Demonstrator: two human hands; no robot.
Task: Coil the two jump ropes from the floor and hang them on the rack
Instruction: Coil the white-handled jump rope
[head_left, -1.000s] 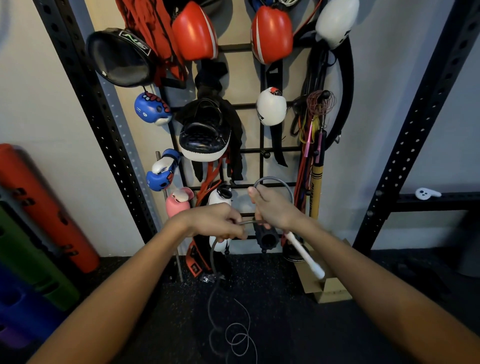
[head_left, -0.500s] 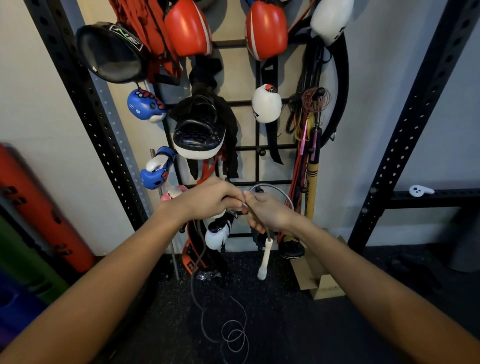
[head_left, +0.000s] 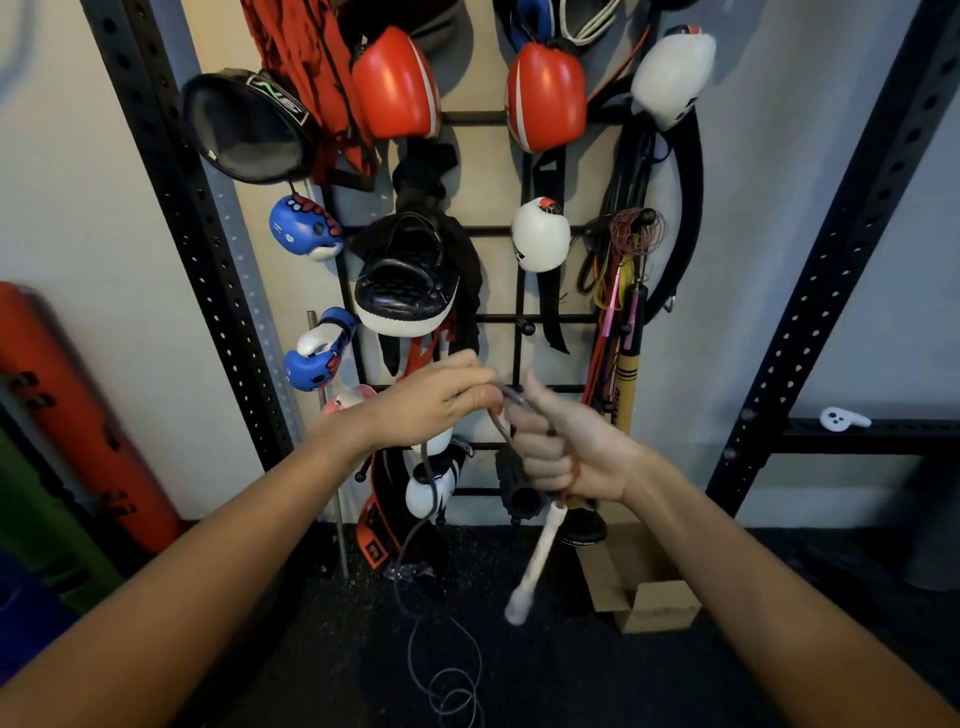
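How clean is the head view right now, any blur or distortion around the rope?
Head view: the white handle under the right hand is motion-smeared; the rope loops on the dark floor show faintly; wide-angle lens splays the black uprights outward.

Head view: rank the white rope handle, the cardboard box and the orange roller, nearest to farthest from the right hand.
1. White rope handle: dangles just below the right hand.
2. Cardboard box: on the floor, lower right of the hand.
3. Orange roller: far left, leaning against the wall.
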